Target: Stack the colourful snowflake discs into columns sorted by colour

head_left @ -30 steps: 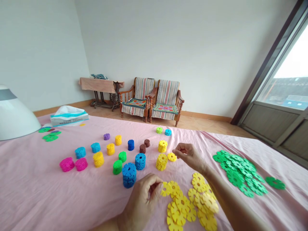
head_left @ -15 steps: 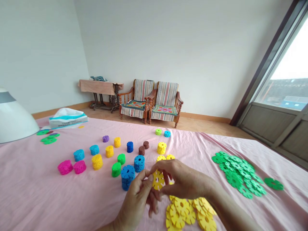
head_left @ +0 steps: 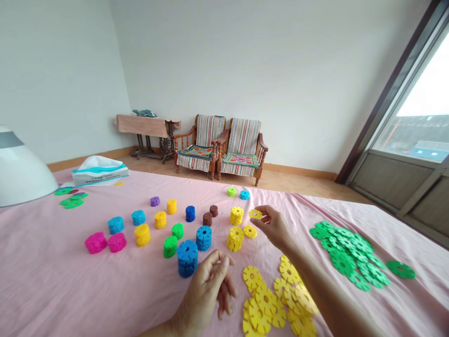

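Note:
My right hand [head_left: 275, 228] pinches a yellow notched disc [head_left: 255, 214] between thumb and fingertips. It holds the disc above a single yellow disc [head_left: 250, 231] on the cloth, just right of two yellow stacks. The far stack [head_left: 236, 216] stands behind the nearer stack [head_left: 235, 239]. My left hand [head_left: 210, 285] hovers near the front with loosely curled fingers, somewhat apart, and no disc shows in it. Beside it on the left rises a tall blue stack [head_left: 187, 257]. A loose pile of yellow discs [head_left: 261, 304] spreads beneath my right forearm.
Loose green discs [head_left: 345, 252] lie in a heap at the right. Small stacks, including pink [head_left: 96, 243], orange-yellow [head_left: 142, 235] and green [head_left: 170, 246], dot the left and middle of the pink cloth [head_left: 115, 290]. A tissue box [head_left: 100, 173] and a white rounded object [head_left: 24, 173] stand far left.
My right hand has carried a yellow disc away from my left hand, forward and to the right. My left hand has let go and stays nearly in place. The nearer yellow stack is now uncovered.

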Demonstrator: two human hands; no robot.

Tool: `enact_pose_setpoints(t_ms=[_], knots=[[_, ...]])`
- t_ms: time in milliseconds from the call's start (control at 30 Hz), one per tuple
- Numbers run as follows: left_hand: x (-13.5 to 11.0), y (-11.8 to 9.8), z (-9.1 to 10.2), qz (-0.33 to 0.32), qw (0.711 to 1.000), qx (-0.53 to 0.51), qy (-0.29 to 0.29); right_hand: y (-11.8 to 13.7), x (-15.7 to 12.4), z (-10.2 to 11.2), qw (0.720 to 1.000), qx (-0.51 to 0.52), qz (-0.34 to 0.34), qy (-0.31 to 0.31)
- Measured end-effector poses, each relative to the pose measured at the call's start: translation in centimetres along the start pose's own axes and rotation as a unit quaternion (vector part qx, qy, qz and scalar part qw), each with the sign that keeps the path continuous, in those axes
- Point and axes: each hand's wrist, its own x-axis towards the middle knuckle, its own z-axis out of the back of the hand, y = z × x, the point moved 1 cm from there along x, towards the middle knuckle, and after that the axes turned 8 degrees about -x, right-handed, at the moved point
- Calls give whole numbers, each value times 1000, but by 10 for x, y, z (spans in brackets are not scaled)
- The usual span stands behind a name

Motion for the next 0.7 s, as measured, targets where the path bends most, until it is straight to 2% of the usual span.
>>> enact_pose_setpoints(t_ms=[100, 200, 400, 700], knots=[[0, 2, 1, -1, 1000, 5, 22, -27, 0, -20, 1000, -12, -15, 4], [2, 3, 1, -2, 999, 7, 34, -40, -3, -32, 999, -43, -14, 19], [2, 3, -1, 12, 999, 14, 33, -39, -7, -35, 995, -92, 0, 40], [0, 5, 0, 12, 999, 26, 36, -35, -8, -32, 995, -93, 13, 34]])
